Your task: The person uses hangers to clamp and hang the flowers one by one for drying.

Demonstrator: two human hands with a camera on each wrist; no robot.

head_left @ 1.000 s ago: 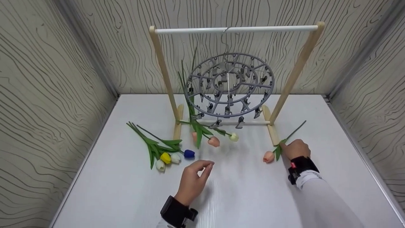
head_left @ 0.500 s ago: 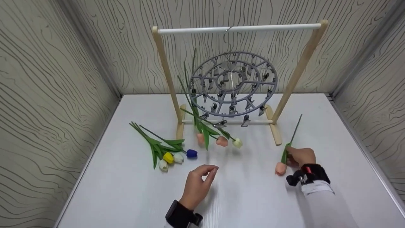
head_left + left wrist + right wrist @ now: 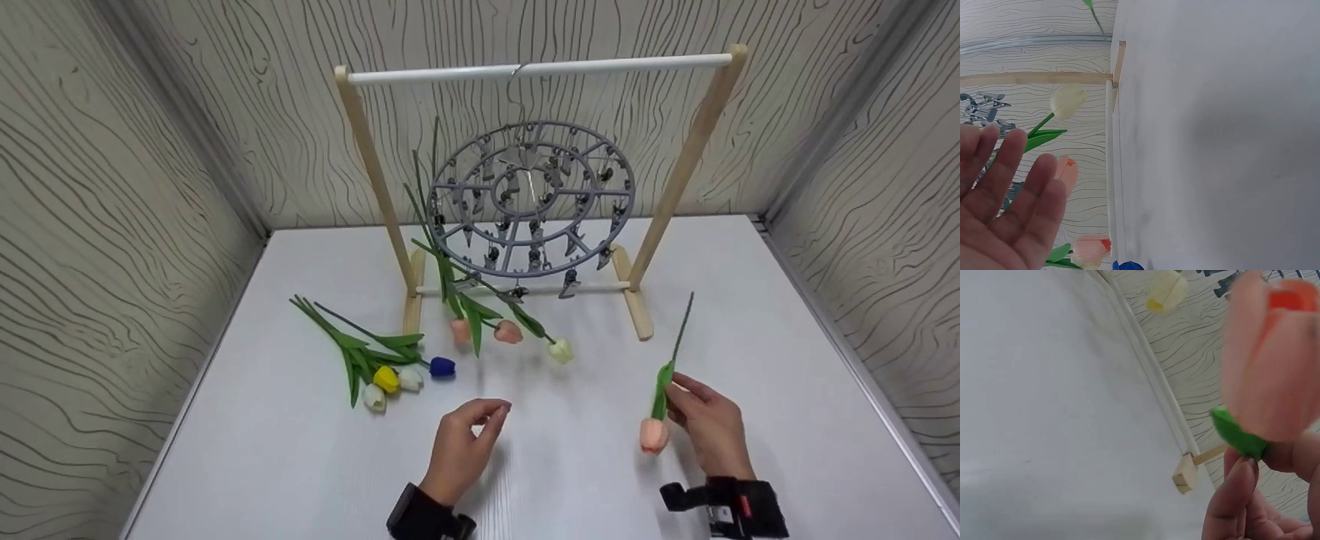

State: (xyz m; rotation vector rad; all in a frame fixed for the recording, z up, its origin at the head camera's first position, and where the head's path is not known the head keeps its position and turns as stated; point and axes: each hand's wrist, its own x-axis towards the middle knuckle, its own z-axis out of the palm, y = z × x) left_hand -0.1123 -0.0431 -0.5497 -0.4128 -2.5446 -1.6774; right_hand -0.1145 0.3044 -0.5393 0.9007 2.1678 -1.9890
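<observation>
My right hand (image 3: 709, 420) pinches a pink artificial tulip (image 3: 654, 436) by its leafy stem, blossom toward me and bare stem end pointing away. In the right wrist view the tulip's blossom (image 3: 1272, 360) looms large above thumb and fingers. My left hand (image 3: 465, 446) hovers at the middle front with fingers loosely bent, holding nothing. Behind the hands a round grey clip hanger (image 3: 534, 274) hangs from a rack's white bar (image 3: 622, 66). Two pink tulips (image 3: 508, 331) and a cream tulip (image 3: 560, 350) hang blossom-down at its left front.
Left of the rack, several tulips lie on the white table (image 3: 255, 450): a blue tulip (image 3: 442, 367), a yellow tulip (image 3: 386, 379) and white tulips (image 3: 374, 397). The rack's wooden feet (image 3: 637, 311) stand on the table. Patterned walls (image 3: 67, 225) enclose the back and sides.
My right hand has drawn the pink tulip toward me, away from the rack's right foot, and its stem has turned more upright in view. My left hand stays nearly still.
</observation>
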